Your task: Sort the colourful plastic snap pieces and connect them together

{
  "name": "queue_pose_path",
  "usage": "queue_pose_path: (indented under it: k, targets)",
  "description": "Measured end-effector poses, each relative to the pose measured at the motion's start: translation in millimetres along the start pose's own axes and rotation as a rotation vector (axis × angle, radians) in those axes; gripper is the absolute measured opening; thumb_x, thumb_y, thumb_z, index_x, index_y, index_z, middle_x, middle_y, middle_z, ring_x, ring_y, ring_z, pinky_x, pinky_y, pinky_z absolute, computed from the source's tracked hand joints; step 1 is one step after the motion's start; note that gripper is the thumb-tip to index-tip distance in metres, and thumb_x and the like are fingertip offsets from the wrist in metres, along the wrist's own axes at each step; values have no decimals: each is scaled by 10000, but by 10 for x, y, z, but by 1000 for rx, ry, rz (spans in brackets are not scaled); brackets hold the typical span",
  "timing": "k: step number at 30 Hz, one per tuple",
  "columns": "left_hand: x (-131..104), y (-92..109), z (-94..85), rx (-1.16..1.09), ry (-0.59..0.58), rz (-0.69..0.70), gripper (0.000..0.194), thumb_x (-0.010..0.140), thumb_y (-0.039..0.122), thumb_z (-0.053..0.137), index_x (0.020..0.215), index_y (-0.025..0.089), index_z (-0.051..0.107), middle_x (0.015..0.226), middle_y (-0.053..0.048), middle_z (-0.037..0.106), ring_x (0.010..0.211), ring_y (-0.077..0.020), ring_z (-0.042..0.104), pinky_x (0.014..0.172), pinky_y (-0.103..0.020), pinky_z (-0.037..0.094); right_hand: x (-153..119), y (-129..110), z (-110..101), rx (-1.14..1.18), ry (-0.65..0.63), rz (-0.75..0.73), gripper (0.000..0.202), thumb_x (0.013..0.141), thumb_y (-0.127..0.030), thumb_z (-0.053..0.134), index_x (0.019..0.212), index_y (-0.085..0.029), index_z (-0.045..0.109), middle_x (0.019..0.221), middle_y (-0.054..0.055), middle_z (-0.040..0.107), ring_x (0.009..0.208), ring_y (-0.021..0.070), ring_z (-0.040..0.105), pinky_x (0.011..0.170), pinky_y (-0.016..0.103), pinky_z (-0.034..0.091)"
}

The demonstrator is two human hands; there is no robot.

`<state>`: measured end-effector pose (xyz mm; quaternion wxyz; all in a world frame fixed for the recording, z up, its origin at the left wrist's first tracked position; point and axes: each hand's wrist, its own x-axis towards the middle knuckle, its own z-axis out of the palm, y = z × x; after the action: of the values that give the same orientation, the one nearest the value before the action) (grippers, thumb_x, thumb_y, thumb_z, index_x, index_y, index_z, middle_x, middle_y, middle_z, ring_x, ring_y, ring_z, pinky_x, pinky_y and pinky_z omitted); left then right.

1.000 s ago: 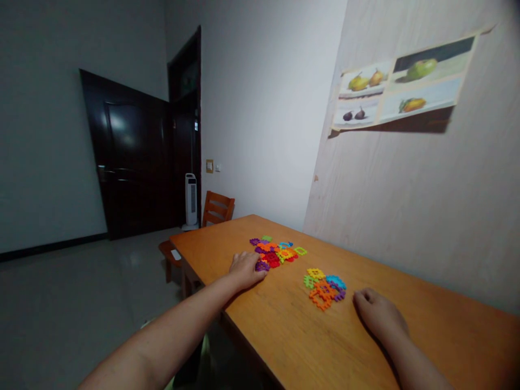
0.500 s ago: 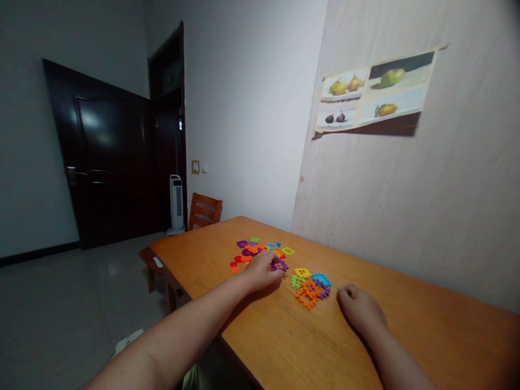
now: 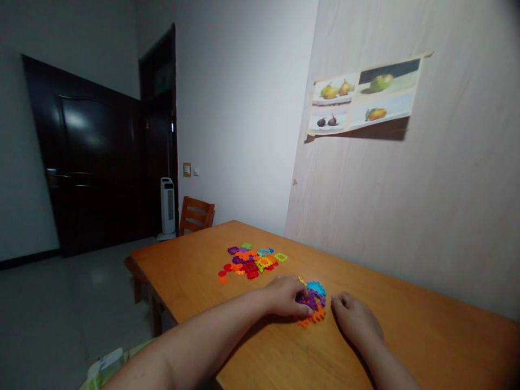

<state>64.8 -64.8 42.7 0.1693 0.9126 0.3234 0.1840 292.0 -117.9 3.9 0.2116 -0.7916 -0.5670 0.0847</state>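
Note:
My left hand (image 3: 286, 297) pinches a purple notched plastic piece (image 3: 304, 300) between thumb and fingers, over a small group of flat building pieces. In that group I see a blue piece (image 3: 316, 288) and an orange piece (image 3: 319, 314); the hand covers much of the rest, with only a sliver of yellow showing. My right hand (image 3: 357, 320) rests on the table just right of the group, fingers curled in and nothing visible in them. It appears apart from the pieces.
Farther back on the wooden table (image 3: 182, 260) lies a loose pile of notched pieces, including a red one (image 3: 252, 270) and a light green frame (image 3: 280, 257). A wooden chair (image 3: 196, 214) stands at the far end. The wall (image 3: 365, 216) borders the right side.
My left hand has moved from the pile to the nearer group, carrying the purple piece. My right hand stays at its place on the table. The view has shifted slightly.

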Motion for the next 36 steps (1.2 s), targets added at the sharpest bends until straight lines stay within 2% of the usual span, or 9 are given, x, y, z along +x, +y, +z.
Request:
queue_pose_path:
  k: [3,6,9,11,14,19,22,28,36]
  targets:
    - [37,-89,-56,-6,-17,12,374,786,576,668,888,227,757,849,-33,719,780,-187,632,662,-255,432,9,5,7,6,-13,-3,416,939,-504,331,789,-258,630,897,75,756,863,235,685,632,280,386]
    - [134,-304,-178,-27,115,-120,277,862,418,589,905,191,742,863,-36,727,780,-172,633,665,-245,436,16,8,12,22,-21,8,399,934,-502,345,782,-260,624,880,70,757,840,238,688,620,283,386]
    - [202,-571,-340,50,269,-304,219,851,285,558,949,186,727,939,-59,739,878,-199,648,752,-273,458,23,17,21,28,-22,14,383,930,-499,359,782,-264,622,874,66,762,829,239,691,626,283,395]
    - [189,-726,-425,168,351,-425,256,818,291,587,1019,201,717,1045,-85,734,992,-248,642,845,-327,458,26,21,27,28,-20,16,382,934,-496,358,782,-264,622,868,66,763,831,239,694,632,282,401]
    - [99,-880,-459,299,378,-515,366,795,367,616,1125,227,690,1172,-115,703,1137,-320,596,963,-429,419,18,14,25,31,-16,12,380,940,-481,352,769,-262,611,870,67,763,835,239,697,638,282,407]
    - [-6,-941,-378,413,268,-482,303,778,413,627,1016,240,701,1135,-128,696,1138,-355,576,1005,-533,365,-3,-5,10,21,-19,27,369,942,-473,344,753,-261,581,840,57,753,817,237,694,620,284,392]
    - [8,-931,-365,442,273,-469,229,840,386,564,931,228,703,1050,-122,710,1091,-336,591,1011,-545,343,-3,1,13,24,-29,40,371,939,-486,349,749,-262,576,821,47,745,802,234,690,612,284,386]
    - [34,-970,-448,404,399,-478,329,958,384,428,953,227,717,1061,-113,712,1056,-283,612,925,-419,400,-8,8,22,13,-17,45,383,939,-489,335,744,-261,573,817,47,740,804,239,685,611,288,384]
    - [76,-1139,-520,161,503,-500,253,937,290,490,922,183,719,990,-93,737,944,-206,642,814,-288,442,-10,7,20,20,1,36,381,933,-495,366,753,-263,608,809,51,748,776,223,678,604,271,382]
